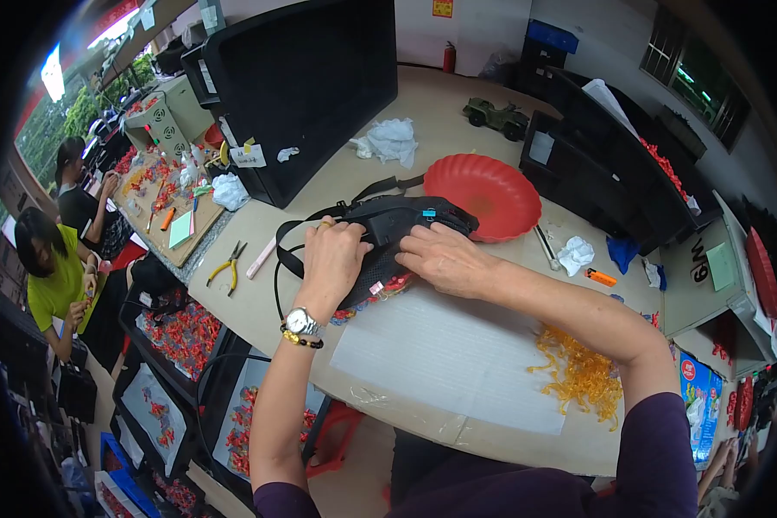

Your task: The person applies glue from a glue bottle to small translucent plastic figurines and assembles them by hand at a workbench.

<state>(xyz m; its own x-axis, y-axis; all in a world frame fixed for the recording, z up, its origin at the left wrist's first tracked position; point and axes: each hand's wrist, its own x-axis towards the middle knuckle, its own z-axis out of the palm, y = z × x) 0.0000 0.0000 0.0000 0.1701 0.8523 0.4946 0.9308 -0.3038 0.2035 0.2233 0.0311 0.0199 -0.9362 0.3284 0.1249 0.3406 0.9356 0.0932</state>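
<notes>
Fingers of the left hand (pixel 335 252) are bent over the left part of a black bag (pixel 391 227), the hand mostly closed and seeming to grip its fabric; the thumb lies towards the bag's middle. The right hand (pixel 447 261) is half curled, knuckles up, its bent fingers on the bag's right part, apparently pinching the near edge; what lies under those fingertips is hidden. The bag rests on the table (pixel 354 177) in front of the person, tilted, with small red and blue pieces (pixel 397 285) showing from under its near side. I judge the step in hand to be two-handed handling of the bag's upper side; whether a zip or a seam is being worked cannot be told. The next move, as I read it, calls for one hand to steady the fabric while the other works along the edge, clear of the strap (pixel 393 185).

Beyond the bag's right end sits a red dish (pixel 516 183), close enough that contact cannot be ruled out. Nearer the body lies a white sheet (pixel 440 350), with yellow strands (pixel 583 371) heaped at its right. Pliers (pixel 232 269) lie well to the left, and farther off two co-workers (pixel 53 269) sit with bent heads
</notes>
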